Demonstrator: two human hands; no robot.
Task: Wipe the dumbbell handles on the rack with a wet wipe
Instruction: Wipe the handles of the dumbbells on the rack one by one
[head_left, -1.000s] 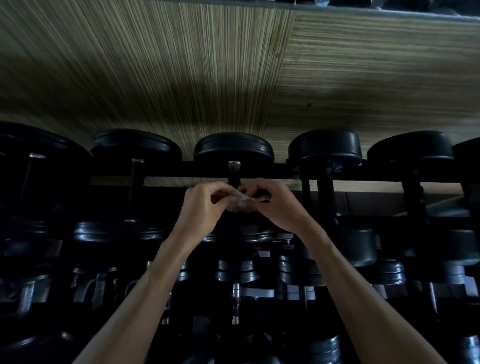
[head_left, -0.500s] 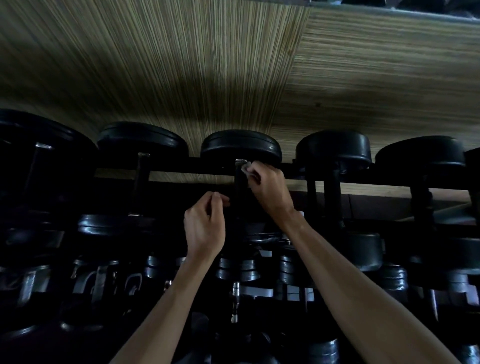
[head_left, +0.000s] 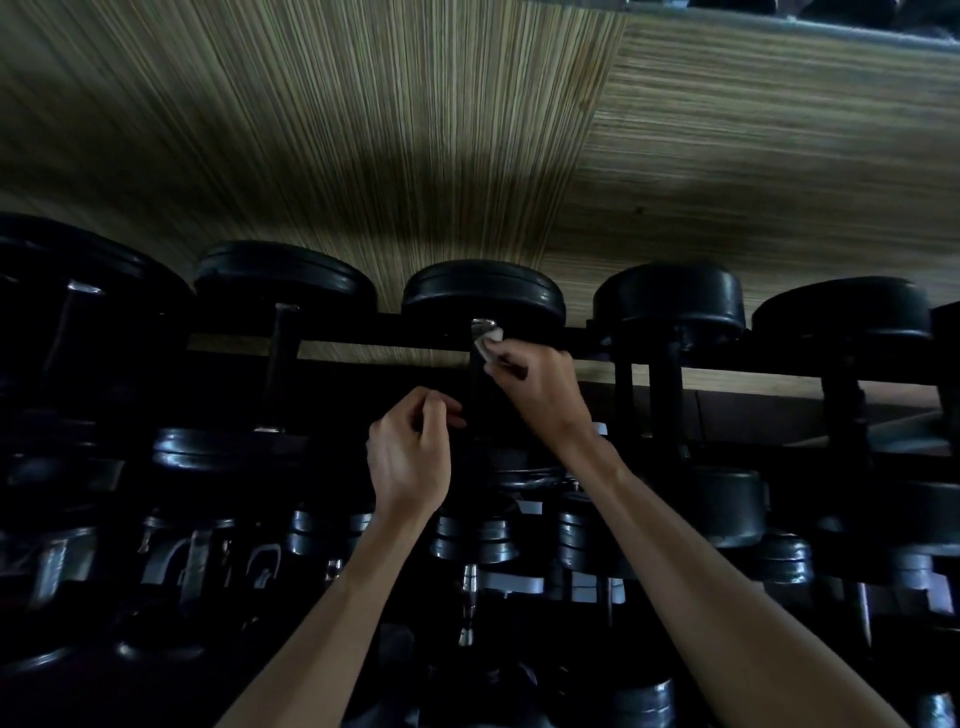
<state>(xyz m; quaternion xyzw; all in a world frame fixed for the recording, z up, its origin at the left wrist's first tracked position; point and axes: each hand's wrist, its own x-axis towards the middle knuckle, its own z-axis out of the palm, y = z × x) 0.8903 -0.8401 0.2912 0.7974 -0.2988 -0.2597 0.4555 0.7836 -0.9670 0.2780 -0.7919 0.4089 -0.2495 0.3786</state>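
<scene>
A row of black dumbbells lies on the top tier of a dark rack (head_left: 363, 344). My right hand (head_left: 540, 395) grips a small white wet wipe (head_left: 489, 343) and presses it against the far end of the middle dumbbell's handle (head_left: 480, 384), just under its round black head (head_left: 483, 293). My left hand (head_left: 410, 457) hovers to the left of that handle, fingers curled, thumb and fingertips close together; nothing shows in it.
Neighbouring dumbbells flank the middle one, with heads at left (head_left: 285, 278) and right (head_left: 670, 301). Lower tiers hold several smaller dumbbells with shiny metal ends (head_left: 475, 540). Striped wooden flooring (head_left: 415, 130) lies beyond the rack.
A second ago both hands held the wipe together over the handle. My right hand has carried the wipe up to the handle's far end; my left hand let go and dropped back.
</scene>
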